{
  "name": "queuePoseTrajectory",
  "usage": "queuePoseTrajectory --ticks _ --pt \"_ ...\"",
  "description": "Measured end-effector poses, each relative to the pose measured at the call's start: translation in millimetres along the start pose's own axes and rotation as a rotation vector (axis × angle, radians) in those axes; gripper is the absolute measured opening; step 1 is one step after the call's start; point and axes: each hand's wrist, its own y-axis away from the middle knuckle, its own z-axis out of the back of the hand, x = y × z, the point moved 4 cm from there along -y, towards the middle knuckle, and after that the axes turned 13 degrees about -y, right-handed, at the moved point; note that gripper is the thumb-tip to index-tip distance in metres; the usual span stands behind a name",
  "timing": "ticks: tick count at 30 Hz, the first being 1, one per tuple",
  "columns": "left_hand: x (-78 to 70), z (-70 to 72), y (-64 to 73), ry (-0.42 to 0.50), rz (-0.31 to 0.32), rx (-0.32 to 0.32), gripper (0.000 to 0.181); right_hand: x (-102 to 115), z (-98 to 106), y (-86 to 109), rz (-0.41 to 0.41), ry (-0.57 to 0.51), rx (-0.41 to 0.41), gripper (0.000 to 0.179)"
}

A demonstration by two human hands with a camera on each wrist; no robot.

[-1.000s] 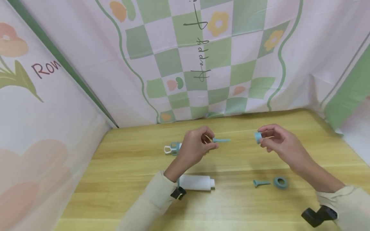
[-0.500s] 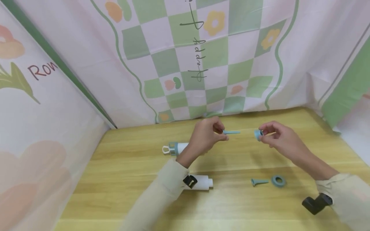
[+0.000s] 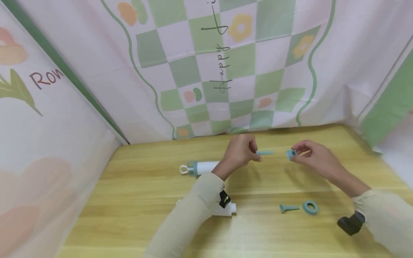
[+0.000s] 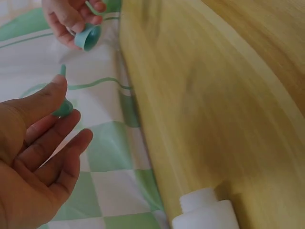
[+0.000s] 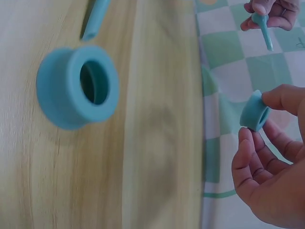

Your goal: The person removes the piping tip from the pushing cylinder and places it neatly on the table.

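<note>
My left hand (image 3: 238, 153) pinches a small teal nozzle (image 3: 266, 152) by its wide end, the thin stem pointing right. In the left wrist view, the nozzle's flared base (image 4: 65, 109) sits between thumb and fingers. A short gap to the right, my right hand (image 3: 317, 158) holds a teal ring-shaped cap (image 3: 289, 155) between thumb and fingertips. The right wrist view shows the cap (image 5: 253, 112) tilted, its opening partly visible. Both parts are held above the table, apart from each other.
A second teal nozzle (image 3: 289, 208) and a flanged teal ring (image 3: 310, 208) lie on the wooden table (image 3: 258, 233). A white bottle with a teal cage-like top (image 3: 193, 168) lies behind my left wrist. Another white bottle (image 3: 228, 210) is partly hidden under my left forearm. Patterned cloth (image 3: 242, 89) hangs behind.
My left hand has moved right with the nozzle, narrowing the gap to the cap. The right hand has stayed nearly in place and turned the cap so its opening shows more.
</note>
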Motion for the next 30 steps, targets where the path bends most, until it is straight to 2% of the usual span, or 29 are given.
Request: queuePoseTrajectory --ticks 5,11,16,19,25,30 --pt "6.0 -14.6 -9.1 -0.033 0.057 0.005 0.033 -7.7 -4.7 -9.3 0.004 0.011 0.043 0.037" --pt "2.0 -33.9 -19.8 -0.057 0.107 0.029 0.034 -17.9 -5.7 -17.7 -0.012 0.014 0.07 0.036" --pt "1.5 -49.5 -23.3 -0.116 0.24 0.063 0.036 -27.8 -10.7 -21.3 -0.012 0.017 0.093 0.031" --pt "4.6 -58.7 -22.9 -0.139 0.295 0.066 0.036 -32.6 -12.9 -21.9 -0.007 0.038 0.099 0.029" --pt "9.5 -73.0 -20.7 -0.07 0.361 0.074 0.034 -31.3 -17.4 -23.8 -0.001 0.049 0.109 0.029" --pt "5.8 -80.5 -23.3 -0.081 0.388 0.081 0.031 -31.4 -17.3 -24.9 -0.013 0.068 0.119 0.03"
